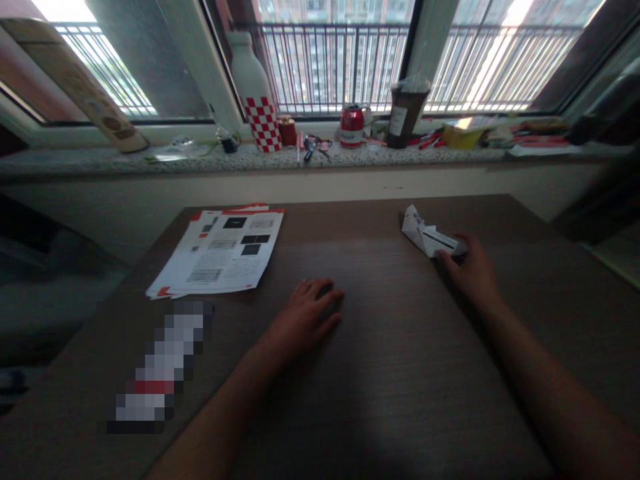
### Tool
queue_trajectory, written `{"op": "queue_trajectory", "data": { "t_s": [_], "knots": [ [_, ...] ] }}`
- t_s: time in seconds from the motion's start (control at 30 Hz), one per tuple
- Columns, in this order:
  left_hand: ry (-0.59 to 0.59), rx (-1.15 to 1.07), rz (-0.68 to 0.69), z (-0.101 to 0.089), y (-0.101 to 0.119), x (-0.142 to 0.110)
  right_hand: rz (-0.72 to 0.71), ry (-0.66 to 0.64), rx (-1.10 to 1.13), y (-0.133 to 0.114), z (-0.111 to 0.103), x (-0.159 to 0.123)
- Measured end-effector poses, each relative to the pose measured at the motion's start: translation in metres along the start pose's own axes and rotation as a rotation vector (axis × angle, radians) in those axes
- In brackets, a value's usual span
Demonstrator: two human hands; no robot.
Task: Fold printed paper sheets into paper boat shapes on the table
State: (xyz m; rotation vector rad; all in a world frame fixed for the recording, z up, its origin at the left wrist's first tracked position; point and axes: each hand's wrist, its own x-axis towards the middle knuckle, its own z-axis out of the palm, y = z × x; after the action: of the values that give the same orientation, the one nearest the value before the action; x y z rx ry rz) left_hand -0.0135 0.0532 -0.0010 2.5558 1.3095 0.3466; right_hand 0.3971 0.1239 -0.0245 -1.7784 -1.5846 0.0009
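Observation:
My right hand (473, 272) is at the far right of the table, thumb and fingers pinching the near right end of a folded paper boat (424, 235). The boat is made of white printed paper, with a pointed peak at its left end, and rests on or just over the tabletop. My left hand (311, 312) lies palm down on the brown table (380, 373) near its middle, fingers apart and nothing in them. To its upper left is a stack of printed sheets (230, 257).
A blurred-out oblong item (163, 363) lies at the table's left. Behind the table, the windowsill (195, 157) holds a white bottle with red checks (257, 100), a red can (352, 127), a dark drink cup (404, 113), a long beige piece (80, 87) and small clutter.

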Motion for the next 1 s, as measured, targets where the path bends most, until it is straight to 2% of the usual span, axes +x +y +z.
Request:
{"op": "queue_trajectory", "data": {
  "t_s": [0.17, 0.23, 0.33, 0.47, 0.73, 0.9, 1.0],
  "knots": [
    [-0.011, 0.006, 0.004, 0.000, -0.001, 0.000, -0.133, 0.202, -0.055, -0.012, -0.022, -0.001],
    [-0.009, 0.007, 0.004, 0.000, -0.001, -0.001, -0.149, 0.190, 0.001, -0.026, -0.029, -0.007],
    [-0.001, 0.006, 0.004, -0.001, 0.000, -0.001, -0.132, 0.063, 0.098, -0.050, -0.031, -0.023],
    [-0.005, 0.002, 0.010, -0.002, 0.000, 0.000, -0.140, -0.164, 0.137, -0.076, -0.019, -0.043],
    [0.010, -0.008, 0.012, -0.001, 0.001, -0.001, -0.333, -0.492, 0.159, -0.087, 0.003, -0.064],
    [-0.001, -0.002, -0.001, -0.003, 0.001, -0.001, -0.494, -0.525, 0.150, -0.086, 0.010, -0.061],
    [0.006, -0.038, 0.002, -0.005, 0.000, -0.001, -0.504, -0.551, 0.214, -0.085, 0.012, -0.058]
  ]
}}
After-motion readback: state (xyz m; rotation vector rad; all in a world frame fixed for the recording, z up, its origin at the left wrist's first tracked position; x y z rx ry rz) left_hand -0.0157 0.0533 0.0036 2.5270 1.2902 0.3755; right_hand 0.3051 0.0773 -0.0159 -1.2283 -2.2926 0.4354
